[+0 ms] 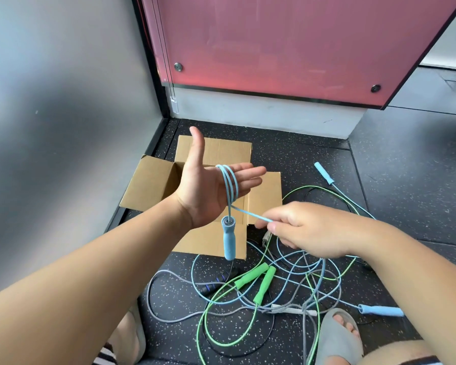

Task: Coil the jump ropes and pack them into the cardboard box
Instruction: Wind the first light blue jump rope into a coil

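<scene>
Left hand [211, 188] held over the cardboard box [153, 185], palm turned toward the camera, fingers straight and together, thumb raised; its bare forearm reaches in from the box's near-left side. Loops of the blue jump rope [229, 238] hang round the four fingers. Right hand [308, 230], at the box's near-right corner, knuckles up, pinches the same rope between thumb and forefinger, the other fingers curled.

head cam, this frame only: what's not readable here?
1. Inside of the cardboard box: head view, the left hand and forearm cover the opening.
2. Far end of the blue jump rope: its run disappears under the right hand into the tangle, so which floor handle it ends in is unclear.
3. The green jump rope: loops cut off by the bottom edge.
4. The pale handle beside the box: mostly behind the right hand.
</scene>
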